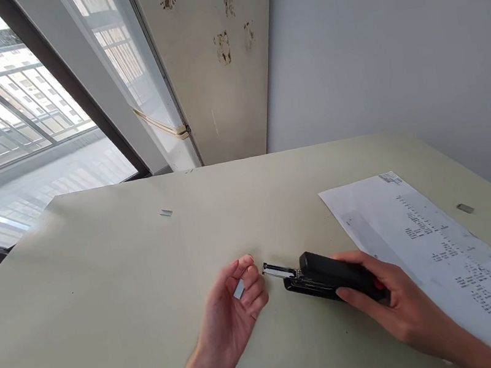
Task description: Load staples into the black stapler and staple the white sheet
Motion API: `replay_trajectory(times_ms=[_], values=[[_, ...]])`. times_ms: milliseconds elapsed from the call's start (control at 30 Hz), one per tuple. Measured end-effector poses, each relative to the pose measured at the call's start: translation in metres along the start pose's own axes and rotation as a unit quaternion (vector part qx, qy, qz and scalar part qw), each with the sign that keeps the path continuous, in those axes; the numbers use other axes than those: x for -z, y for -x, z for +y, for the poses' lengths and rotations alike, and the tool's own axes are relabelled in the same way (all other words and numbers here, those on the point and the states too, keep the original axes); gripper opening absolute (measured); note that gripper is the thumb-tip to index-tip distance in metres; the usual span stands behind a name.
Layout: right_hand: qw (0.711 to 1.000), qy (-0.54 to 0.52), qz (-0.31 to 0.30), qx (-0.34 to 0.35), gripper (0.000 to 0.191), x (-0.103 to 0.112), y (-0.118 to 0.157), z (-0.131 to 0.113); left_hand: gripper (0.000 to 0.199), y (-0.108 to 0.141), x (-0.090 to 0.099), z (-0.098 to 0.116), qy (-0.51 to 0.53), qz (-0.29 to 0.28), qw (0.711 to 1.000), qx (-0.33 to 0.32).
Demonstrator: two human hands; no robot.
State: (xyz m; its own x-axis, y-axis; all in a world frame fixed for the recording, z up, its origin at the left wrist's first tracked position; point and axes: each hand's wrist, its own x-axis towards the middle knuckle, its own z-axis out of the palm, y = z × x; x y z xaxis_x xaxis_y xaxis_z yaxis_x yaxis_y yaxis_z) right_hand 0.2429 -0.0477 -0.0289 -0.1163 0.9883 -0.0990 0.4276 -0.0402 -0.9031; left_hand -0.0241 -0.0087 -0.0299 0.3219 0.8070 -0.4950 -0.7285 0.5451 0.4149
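Observation:
My right hand [384,292] is wrapped round a black stapler [334,272], held just over the table and pointing left. From the stapler's front end sticks out its metal staple tray [279,270]. Close to that tray, my left hand [236,300] is turned palm up with its fingers curled. A small silvery strip of staples [238,289] lies in those curled fingers. The fingertips of my left hand are a small gap away from the tray's end.
Printed sheets of paper [422,243] lie on the table [110,330] at the right. One staple strip [166,213] rests toward the far left, and a small grey metal piece [465,208] at the far right. Behind stand a white refrigerator [216,89] and a window [4,104].

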Motion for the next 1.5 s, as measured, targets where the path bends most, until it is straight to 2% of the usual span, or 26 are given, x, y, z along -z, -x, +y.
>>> replay_trajectory(times_ms=[100, 167, 267, 367, 633, 700, 800, 900, 1000, 1100, 1200, 1333, 1500], values=[[0.998, 0.039, -0.002, 0.052, 0.028, -0.003, -0.002, 0.003, 0.026, 0.002, 0.001, 0.006, -0.062, 0.01, 0.998, 0.018], [0.995, 0.064, -0.005, 0.074, 0.025, -0.004, -0.003, 0.006, 0.035, 0.005, -0.001, 0.006, -0.117, 0.023, 0.993, 0.005], [0.992, 0.084, 0.0, 0.091, 0.025, -0.004, -0.003, 0.009, 0.045, 0.01, -0.006, 0.001, -0.186, 0.03, 0.982, -0.025], [0.992, 0.084, 0.009, 0.098, 0.025, -0.004, -0.003, 0.011, 0.05, 0.013, -0.01, -0.005, -0.238, 0.03, 0.971, -0.024], [0.991, 0.077, -0.018, 0.104, 0.028, -0.008, -0.003, 0.016, 0.062, 0.016, -0.006, -0.021, -0.385, -0.047, 0.922, 0.001], [0.991, 0.082, -0.02, 0.101, 0.029, -0.009, -0.003, 0.016, 0.058, 0.017, -0.007, -0.021, -0.364, -0.031, 0.931, 0.017], [0.99, 0.095, -0.021, 0.104, 0.027, -0.009, -0.004, 0.016, 0.046, 0.018, -0.01, -0.021, -0.262, 0.002, 0.965, 0.033], [0.982, 0.11, 0.004, 0.152, 0.034, -0.011, -0.004, 0.017, 0.033, 0.021, -0.014, -0.03, -0.147, 0.015, 0.988, 0.036], [0.969, 0.117, 0.045, 0.211, 0.048, -0.011, -0.004, 0.019, 0.027, 0.026, -0.015, -0.048, -0.053, 0.012, 0.997, 0.047], [0.956, 0.125, 0.073, 0.254, 0.054, -0.01, -0.001, 0.019, 0.031, 0.028, -0.014, -0.066, 0.005, -0.016, 0.998, 0.054], [0.93, 0.149, 0.083, 0.324, 0.054, -0.01, 0.003, 0.014, 0.039, 0.026, -0.012, -0.076, 0.03, -0.063, 0.996, 0.047], [0.891, 0.176, 0.061, 0.413, 0.032, -0.017, 0.008, 0.002, 0.048, 0.024, -0.008, -0.08, 0.038, -0.111, 0.991, 0.066], [0.866, 0.226, 0.03, 0.445, 0.019, -0.026, 0.007, -0.008, 0.05, 0.026, -0.011, -0.082, 0.028, -0.155, 0.982, 0.102]])
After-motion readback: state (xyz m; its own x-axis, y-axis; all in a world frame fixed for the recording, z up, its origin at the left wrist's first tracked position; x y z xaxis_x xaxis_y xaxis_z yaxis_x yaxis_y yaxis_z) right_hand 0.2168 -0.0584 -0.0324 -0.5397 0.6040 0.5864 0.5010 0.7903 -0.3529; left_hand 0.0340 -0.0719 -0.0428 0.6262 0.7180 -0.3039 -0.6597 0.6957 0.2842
